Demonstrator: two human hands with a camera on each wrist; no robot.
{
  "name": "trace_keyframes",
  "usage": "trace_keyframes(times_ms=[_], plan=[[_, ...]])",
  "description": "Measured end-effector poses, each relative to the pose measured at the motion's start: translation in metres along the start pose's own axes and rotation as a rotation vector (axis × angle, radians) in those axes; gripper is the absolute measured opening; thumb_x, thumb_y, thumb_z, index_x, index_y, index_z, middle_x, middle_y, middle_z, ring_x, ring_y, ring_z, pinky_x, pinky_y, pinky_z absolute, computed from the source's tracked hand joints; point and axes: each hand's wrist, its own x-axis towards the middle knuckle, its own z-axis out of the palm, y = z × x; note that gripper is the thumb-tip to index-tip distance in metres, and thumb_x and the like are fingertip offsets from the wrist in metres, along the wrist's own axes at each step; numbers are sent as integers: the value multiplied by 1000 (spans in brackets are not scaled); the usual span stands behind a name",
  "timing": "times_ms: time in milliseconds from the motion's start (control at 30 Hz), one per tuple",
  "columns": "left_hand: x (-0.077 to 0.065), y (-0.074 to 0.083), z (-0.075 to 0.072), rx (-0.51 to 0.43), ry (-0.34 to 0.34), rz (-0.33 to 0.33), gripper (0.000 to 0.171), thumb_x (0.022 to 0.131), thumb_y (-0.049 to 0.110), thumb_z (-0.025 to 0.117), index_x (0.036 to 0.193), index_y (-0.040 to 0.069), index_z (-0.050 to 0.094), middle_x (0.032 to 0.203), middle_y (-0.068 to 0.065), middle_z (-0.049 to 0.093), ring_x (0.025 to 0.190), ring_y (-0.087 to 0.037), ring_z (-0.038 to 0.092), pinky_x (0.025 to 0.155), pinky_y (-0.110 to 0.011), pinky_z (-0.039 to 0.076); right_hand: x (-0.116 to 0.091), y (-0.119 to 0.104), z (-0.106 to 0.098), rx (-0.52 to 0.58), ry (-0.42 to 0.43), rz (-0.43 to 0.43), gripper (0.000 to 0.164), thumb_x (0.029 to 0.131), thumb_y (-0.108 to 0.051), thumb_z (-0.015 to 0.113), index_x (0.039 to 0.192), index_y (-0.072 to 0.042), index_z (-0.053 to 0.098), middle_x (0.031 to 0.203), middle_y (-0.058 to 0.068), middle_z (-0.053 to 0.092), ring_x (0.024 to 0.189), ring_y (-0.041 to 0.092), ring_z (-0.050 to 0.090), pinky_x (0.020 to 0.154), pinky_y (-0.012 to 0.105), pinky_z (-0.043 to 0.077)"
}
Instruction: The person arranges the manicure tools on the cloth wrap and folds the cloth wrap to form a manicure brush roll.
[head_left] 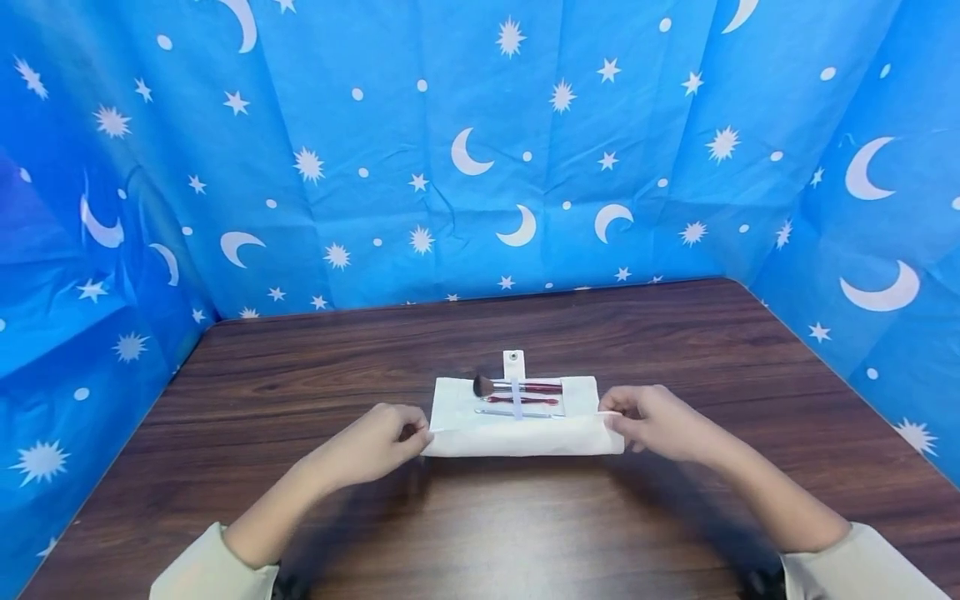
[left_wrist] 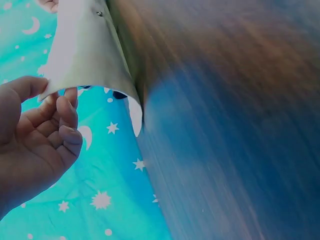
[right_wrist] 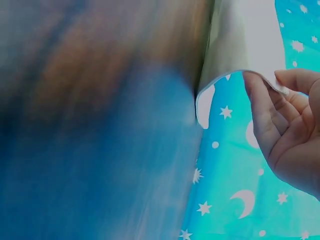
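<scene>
A white brush pouch [head_left: 525, 440] lies on the table in the head view, its near edge folded up and over. At the left end of that edge, my left hand [head_left: 386, 442] pinches the corner between thumb and fingers. My right hand [head_left: 652, 423] pinches the opposite corner. Both wrist views show the raised flap [left_wrist: 90, 55] curving down to the table. On the pouch lie a makeup brush [head_left: 483, 386] with dark bristles, a thin red tool [head_left: 525, 401] and a slim pale tool [head_left: 517, 413]. A pale strap [head_left: 517, 398] crosses over them.
A tab [head_left: 513, 363] with a metal snap sticks out from the pouch's far edge. The dark wood-grain table [head_left: 360, 350] extends around it. Blue cloth [head_left: 390, 217] with white moons and stars hangs behind and along both sides.
</scene>
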Motion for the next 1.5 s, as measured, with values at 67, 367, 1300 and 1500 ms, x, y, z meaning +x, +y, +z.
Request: trace_keyframes(times_ms=[67,367,1300,1500], plan=[[5,-2,0,-25,27,-18,15,94,14,52,80,11,58,57,8,47,46,-4,36,45,-23,34,5,2,-2,49,4,33,7,91,-5,54,95,-5,60,87,3,63,62,14,59,52,32,50],[31,-15,11,-91,118,-209,16,94,16,54,85,4,60,56,0,53,48,-12,49,44,-26,39,25,13,-1,-4,32,125,11,91,-5,54,97,-2,62,83,4,63,51,16,55,47,34,48],[51,-15,37,125,-20,-363,43,94,16,53,52,8,48,40,2,50,38,-11,52,49,-24,44,43,16,17,-183,-40,303,6,85,-5,56,86,-3,62,52,5,54,40,10,53,41,24,47],[51,-16,37,124,-14,-355,43,94,16,53,52,9,47,41,2,50,38,-11,51,49,-24,44,41,12,15,-379,31,193,10,80,-9,67,89,-7,62,74,2,59,57,12,56,54,30,48]])
